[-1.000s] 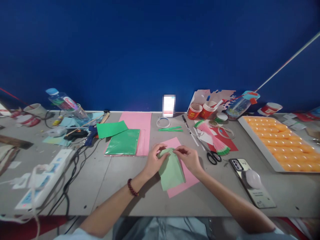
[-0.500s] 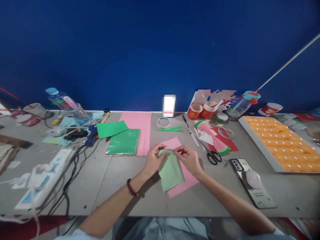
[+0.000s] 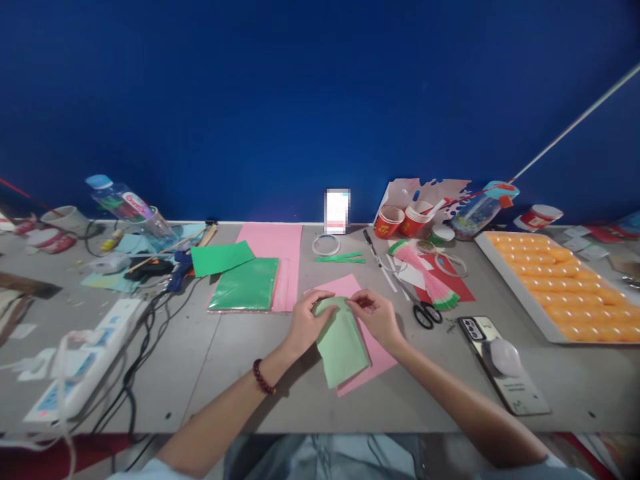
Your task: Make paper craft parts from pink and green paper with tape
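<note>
A pale green sheet of paper point(image 3: 343, 350) hangs between my two hands, tilted over the desk. My left hand point(image 3: 310, 320) pinches its upper left edge, thumb in front. At the upper right edge my right hand point(image 3: 375, 315) is closed on the paper with its fingertips. Under the green paper lies a pink sheet point(image 3: 380, 357), partly covered by it and by my right hand. Just beyond my hands are thin green strips point(image 3: 340, 257) and a roll of tape point(image 3: 326, 245).
Left stand a green paper pack point(image 3: 245, 287), glue gun point(image 3: 179, 270), bottle point(image 3: 133, 207) and power strip point(image 3: 85, 363). Right are scissors point(image 3: 425, 315), a pink-green fringed paper piece point(image 3: 425, 273), red paper cups point(image 3: 389, 222), a phone point(image 3: 505, 373) and a tray of orange balls point(image 3: 555, 283).
Both hands keep their hold on the pale green paper and have barely moved. The paper's lower edge sits slightly lower. The whole view has shifted a little.
</note>
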Available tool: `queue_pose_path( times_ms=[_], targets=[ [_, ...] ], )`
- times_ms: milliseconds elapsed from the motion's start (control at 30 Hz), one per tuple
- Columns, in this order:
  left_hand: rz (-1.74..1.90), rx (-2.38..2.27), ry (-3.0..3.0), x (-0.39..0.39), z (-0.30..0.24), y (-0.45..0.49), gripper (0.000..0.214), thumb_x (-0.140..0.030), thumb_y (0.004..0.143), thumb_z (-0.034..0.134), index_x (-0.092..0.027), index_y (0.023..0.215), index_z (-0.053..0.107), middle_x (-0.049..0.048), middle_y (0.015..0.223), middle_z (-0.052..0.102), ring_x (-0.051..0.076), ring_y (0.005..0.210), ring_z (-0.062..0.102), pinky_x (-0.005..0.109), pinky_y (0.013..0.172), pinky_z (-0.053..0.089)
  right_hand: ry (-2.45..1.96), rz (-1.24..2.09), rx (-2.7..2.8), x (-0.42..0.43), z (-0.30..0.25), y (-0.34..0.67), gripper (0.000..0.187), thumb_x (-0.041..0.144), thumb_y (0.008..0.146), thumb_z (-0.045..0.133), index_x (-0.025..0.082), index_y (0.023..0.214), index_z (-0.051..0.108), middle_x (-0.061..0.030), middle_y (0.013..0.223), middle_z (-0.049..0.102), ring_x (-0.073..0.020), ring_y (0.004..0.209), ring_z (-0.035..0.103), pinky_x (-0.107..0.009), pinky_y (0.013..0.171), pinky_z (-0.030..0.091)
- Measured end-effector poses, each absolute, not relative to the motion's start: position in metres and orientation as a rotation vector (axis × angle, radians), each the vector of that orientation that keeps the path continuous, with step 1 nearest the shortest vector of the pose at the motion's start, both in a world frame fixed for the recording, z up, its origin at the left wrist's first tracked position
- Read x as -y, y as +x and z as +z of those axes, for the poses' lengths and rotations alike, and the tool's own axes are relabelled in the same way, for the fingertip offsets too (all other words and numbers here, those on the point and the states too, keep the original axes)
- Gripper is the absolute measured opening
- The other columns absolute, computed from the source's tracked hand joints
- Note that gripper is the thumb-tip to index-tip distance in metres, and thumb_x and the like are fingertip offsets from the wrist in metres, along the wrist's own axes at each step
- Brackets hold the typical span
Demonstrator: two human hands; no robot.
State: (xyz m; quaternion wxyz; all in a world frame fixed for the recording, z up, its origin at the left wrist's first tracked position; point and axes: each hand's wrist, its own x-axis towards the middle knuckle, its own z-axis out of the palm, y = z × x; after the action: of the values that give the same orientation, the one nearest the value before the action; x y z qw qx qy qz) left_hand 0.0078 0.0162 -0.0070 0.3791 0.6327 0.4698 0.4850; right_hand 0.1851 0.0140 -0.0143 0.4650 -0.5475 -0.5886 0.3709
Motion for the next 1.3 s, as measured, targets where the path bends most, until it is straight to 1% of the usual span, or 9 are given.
queue_pose_path(
  times_ms=[300, 433, 567, 900, 1067, 1300],
  targets=[
    [1.231, -1.177, 1.607, -0.0151, -0.007, 0.0087, 0.017, -0.028, 0.076, 0.066, -0.019, 0.09, 0.064, 0.0062, 0.093, 0.067, 0.021, 0.091, 0.061, 0.035, 0.082, 0.049, -1.328, 0.891, 1.467, -0.0143, -0.0152, 0.1842, 0.017, 0.037, 0.076, 0.063, 0.02, 0.074, 0.063, -0.0033, 0.071, 0.064, -0.0151, 0.062, 0.056, -0.027, 0.058, 0.046],
    [1.225, -1.174, 1.632, -0.0146, -0.0056, 0.0087, 0.015, -0.028, 0.076, 0.066, -0.019, 0.089, 0.063, 0.0053, 0.091, 0.066, 0.02, 0.089, 0.061, 0.034, 0.081, 0.048, -1.31, 0.897, 1.477, -0.0138, -0.0148, 0.1829, 0.016, 0.036, 0.075, 0.064, 0.02, 0.075, 0.061, -0.0032, 0.073, 0.063, -0.0146, 0.062, 0.056, -0.026, 0.058, 0.046],
    [1.23, -1.165, 1.637, -0.0143, -0.004, 0.0091, 0.014, -0.026, 0.076, 0.065, -0.019, 0.088, 0.063, 0.0051, 0.089, 0.066, 0.02, 0.087, 0.061, 0.034, 0.079, 0.049, -1.3, 0.889, 1.436, -0.0136, -0.0141, 0.1818, 0.017, 0.036, 0.076, 0.064, 0.02, 0.081, 0.06, -0.0038, 0.076, 0.063, -0.0144, 0.063, 0.056, -0.026, 0.058, 0.047],
    [1.201, -1.151, 1.687, -0.0121, -0.0023, 0.0117, 0.01, -0.025, 0.076, 0.065, -0.019, 0.084, 0.063, 0.0048, 0.085, 0.066, 0.019, 0.083, 0.06, 0.031, 0.075, 0.048, -1.29, 0.833, 1.451, -0.0139, -0.0125, 0.182, 0.018, 0.037, 0.076, 0.064, 0.021, 0.082, 0.06, -0.0036, 0.077, 0.063, -0.0149, 0.065, 0.056, -0.026, 0.058, 0.048],
    [1.2, -1.145, 1.687, -0.012, -0.0038, 0.0114, 0.011, -0.026, 0.077, 0.065, -0.019, 0.085, 0.063, 0.0049, 0.086, 0.065, 0.019, 0.083, 0.06, 0.031, 0.075, 0.048, -1.282, 0.86, 1.436, -0.0142, -0.0146, 0.1822, 0.018, 0.035, 0.076, 0.065, 0.02, 0.083, 0.059, -0.0029, 0.076, 0.062, -0.0143, 0.064, 0.056, -0.026, 0.059, 0.047],
    [1.206, -1.15, 1.672, -0.0121, -0.001, 0.0105, 0.01, -0.023, 0.075, 0.066, -0.019, 0.084, 0.063, 0.0041, 0.085, 0.066, 0.019, 0.083, 0.06, 0.031, 0.076, 0.047, -1.259, 0.82, 1.536, -0.0139, -0.0112, 0.1826, 0.012, 0.031, 0.078, 0.063, 0.021, 0.077, 0.057, -0.0023, 0.076, 0.06, -0.0134, 0.062, 0.054, -0.026, 0.057, 0.045]
  ],
)
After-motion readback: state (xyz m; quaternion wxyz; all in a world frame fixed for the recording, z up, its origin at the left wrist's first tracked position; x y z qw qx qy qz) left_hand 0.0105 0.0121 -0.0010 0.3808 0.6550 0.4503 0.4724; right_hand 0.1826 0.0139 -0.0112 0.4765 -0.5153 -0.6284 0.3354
